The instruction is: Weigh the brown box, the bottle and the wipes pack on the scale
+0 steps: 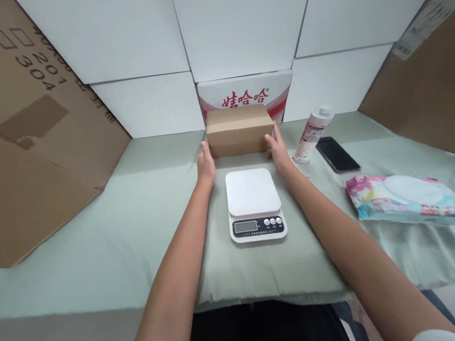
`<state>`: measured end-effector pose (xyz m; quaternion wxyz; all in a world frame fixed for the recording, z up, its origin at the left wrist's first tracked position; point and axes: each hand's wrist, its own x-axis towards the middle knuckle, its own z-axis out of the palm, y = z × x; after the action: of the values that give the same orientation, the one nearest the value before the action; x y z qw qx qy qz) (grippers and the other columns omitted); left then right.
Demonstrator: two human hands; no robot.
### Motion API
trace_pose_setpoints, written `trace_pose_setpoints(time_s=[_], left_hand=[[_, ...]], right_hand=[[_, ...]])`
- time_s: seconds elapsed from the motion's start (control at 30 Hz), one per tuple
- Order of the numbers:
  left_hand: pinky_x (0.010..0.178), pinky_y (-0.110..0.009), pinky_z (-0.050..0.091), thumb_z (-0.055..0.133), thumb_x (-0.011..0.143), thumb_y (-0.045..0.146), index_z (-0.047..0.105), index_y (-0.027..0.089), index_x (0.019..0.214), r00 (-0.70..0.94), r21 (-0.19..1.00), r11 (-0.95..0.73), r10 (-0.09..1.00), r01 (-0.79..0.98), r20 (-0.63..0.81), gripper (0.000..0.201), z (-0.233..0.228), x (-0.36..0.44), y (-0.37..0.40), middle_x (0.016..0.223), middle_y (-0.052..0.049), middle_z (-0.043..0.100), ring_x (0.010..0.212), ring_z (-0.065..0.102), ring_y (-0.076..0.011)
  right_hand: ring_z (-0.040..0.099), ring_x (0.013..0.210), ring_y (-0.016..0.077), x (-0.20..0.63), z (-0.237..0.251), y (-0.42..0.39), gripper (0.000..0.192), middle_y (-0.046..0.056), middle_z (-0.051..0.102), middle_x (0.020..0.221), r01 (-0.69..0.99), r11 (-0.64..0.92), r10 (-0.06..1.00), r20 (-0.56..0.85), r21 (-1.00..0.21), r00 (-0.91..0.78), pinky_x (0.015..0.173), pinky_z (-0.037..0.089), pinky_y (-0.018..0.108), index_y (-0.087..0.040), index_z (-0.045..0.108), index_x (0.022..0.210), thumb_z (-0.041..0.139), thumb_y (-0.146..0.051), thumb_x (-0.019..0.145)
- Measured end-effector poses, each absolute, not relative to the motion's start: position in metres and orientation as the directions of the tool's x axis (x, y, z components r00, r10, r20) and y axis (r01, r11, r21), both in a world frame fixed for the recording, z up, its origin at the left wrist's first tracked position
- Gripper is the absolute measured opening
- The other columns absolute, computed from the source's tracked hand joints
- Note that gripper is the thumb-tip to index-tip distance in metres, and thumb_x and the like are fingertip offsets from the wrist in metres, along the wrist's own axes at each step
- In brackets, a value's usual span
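A closed brown cardboard box rests on the cloth-covered table in front of a white printed carton. My left hand is against the box's left end, thumb up. On the right end lies my right hand, its thumb on the front face and fingers along the side. Between them the two hands hold the box; part of the left fingers is hidden. Nearer to me, between my forearms, a white kitchen scale lies flat with nothing on its plate. Its display looks blank.
Right of my hands stand a white and pink bottle, a black phone and a pack of wet wipes. The white carton leans at the white wall. Large cardboard panels rise on the left and right.
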<state>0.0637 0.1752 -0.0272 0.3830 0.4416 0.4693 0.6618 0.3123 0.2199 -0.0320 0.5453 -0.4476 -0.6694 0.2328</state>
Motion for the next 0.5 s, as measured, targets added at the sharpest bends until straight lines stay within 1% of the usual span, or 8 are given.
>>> trace_pose_setpoints(time_s=[0.07, 0.13, 0.2, 0.23, 0.3, 0.37, 0.43, 0.5], left_hand=[[0.136, -0.04, 0.028, 0.045, 0.097, 0.081, 0.072, 0.022, 0.135, -0.3, 0.964, -0.248, 0.931, -0.093, 0.21, 0.076, -0.031, 0.064, 0.18, 0.157, -0.012, 0.063, 0.163, 0.039, -0.0277], [0.137, -0.039, 0.025, 0.041, 0.1, 0.079, 0.068, 0.022, 0.143, -0.287, 0.971, -0.228, 0.937, -0.074, 0.198, 0.076, -0.034, 0.061, 0.183, 0.165, -0.011, 0.054, 0.164, 0.036, -0.0256], [0.138, -0.037, 0.021, 0.034, 0.103, 0.076, 0.063, 0.021, 0.149, -0.294, 0.974, -0.217, 0.937, -0.058, 0.191, 0.078, -0.034, 0.054, 0.181, 0.172, -0.011, 0.044, 0.165, 0.033, -0.0227], [0.138, -0.037, 0.021, 0.031, 0.104, 0.075, 0.061, 0.021, 0.151, -0.307, 0.975, -0.214, 0.933, -0.061, 0.185, 0.078, -0.032, 0.049, 0.178, 0.174, -0.012, 0.041, 0.165, 0.033, -0.0217], [0.136, -0.035, 0.025, 0.023, 0.106, 0.073, 0.061, 0.02, 0.151, -0.351, 0.973, -0.211, 0.922, -0.091, 0.167, 0.079, -0.027, 0.038, 0.172, 0.173, -0.013, 0.041, 0.163, 0.037, -0.0208], [0.132, -0.036, 0.035, 0.018, 0.106, 0.073, 0.063, 0.02, 0.149, -0.407, 0.966, -0.216, 0.903, -0.143, 0.141, 0.082, -0.021, 0.028, 0.165, 0.17, -0.014, 0.046, 0.16, 0.044, -0.0214], [0.125, -0.037, 0.044, 0.014, 0.105, 0.075, 0.064, 0.019, 0.148, -0.456, 0.955, -0.222, 0.883, -0.196, 0.111, 0.087, -0.015, 0.021, 0.16, 0.167, -0.017, 0.05, 0.155, 0.051, -0.0231], [0.119, -0.039, 0.05, 0.013, 0.101, 0.08, 0.066, 0.019, 0.145, -0.483, 0.952, -0.204, 0.873, -0.229, 0.071, 0.092, -0.013, 0.019, 0.158, 0.164, -0.019, 0.054, 0.152, 0.056, -0.0253]], right_hand=[[0.067, 0.1, 0.0249, 0.31, -0.037, 0.223, 0.089, 0.013, 0.064, 0.135, 0.276, 0.365, 0.916, 0.396, -0.889, 0.067, 0.07, 0.061, 0.037, -0.03, 0.03, 0.169, 0.041, -0.079, 0.095], [0.068, 0.106, 0.0261, 0.309, -0.031, 0.216, 0.093, 0.015, 0.06, 0.143, 0.242, 0.283, 0.944, 0.314, -0.928, 0.099, 0.07, 0.061, 0.038, -0.03, 0.027, 0.17, 0.045, -0.079, 0.093], [0.067, 0.117, 0.0278, 0.313, -0.015, 0.198, 0.088, 0.016, 0.058, 0.15, 0.259, 0.319, 0.923, 0.361, -0.912, 0.135, 0.08, 0.063, 0.041, -0.031, 0.032, 0.167, 0.053, -0.073, 0.092], [0.066, 0.121, 0.0288, 0.318, -0.006, 0.185, 0.083, 0.015, 0.057, 0.152, 0.297, 0.379, 0.885, 0.437, -0.876, 0.161, 0.086, 0.063, 0.044, -0.031, 0.037, 0.164, 0.056, -0.069, 0.092], [0.063, 0.126, 0.031, 0.334, 0.012, 0.157, 0.072, 0.015, 0.055, 0.153, 0.43, 0.506, 0.745, 0.63, -0.748, 0.219, 0.096, 0.061, 0.049, -0.031, 0.046, 0.157, 0.061, -0.062, 0.094], [0.06, 0.13, 0.0338, 0.356, 0.018, 0.134, 0.067, 0.016, 0.053, 0.152, 0.574, 0.505, 0.581, 0.746, -0.644, 0.326, 0.102, 0.057, 0.055, -0.029, 0.049, 0.154, 0.064, -0.056, 0.095], [0.06, 0.126, 0.0356, 0.376, 0.01, 0.124, 0.074, 0.019, 0.054, 0.147, 0.634, 0.4, 0.497, 0.737, -0.662, 0.458, 0.106, 0.052, 0.06, -0.025, 0.048, 0.154, 0.071, -0.053, 0.089], [0.064, 0.112, 0.0334, 0.39, -0.008, 0.127, 0.083, 0.02, 0.059, 0.137, 0.593, 0.273, 0.553, 0.628, -0.758, 0.548, 0.102, 0.052, 0.061, -0.02, 0.048, 0.151, 0.078, -0.052, 0.08]])
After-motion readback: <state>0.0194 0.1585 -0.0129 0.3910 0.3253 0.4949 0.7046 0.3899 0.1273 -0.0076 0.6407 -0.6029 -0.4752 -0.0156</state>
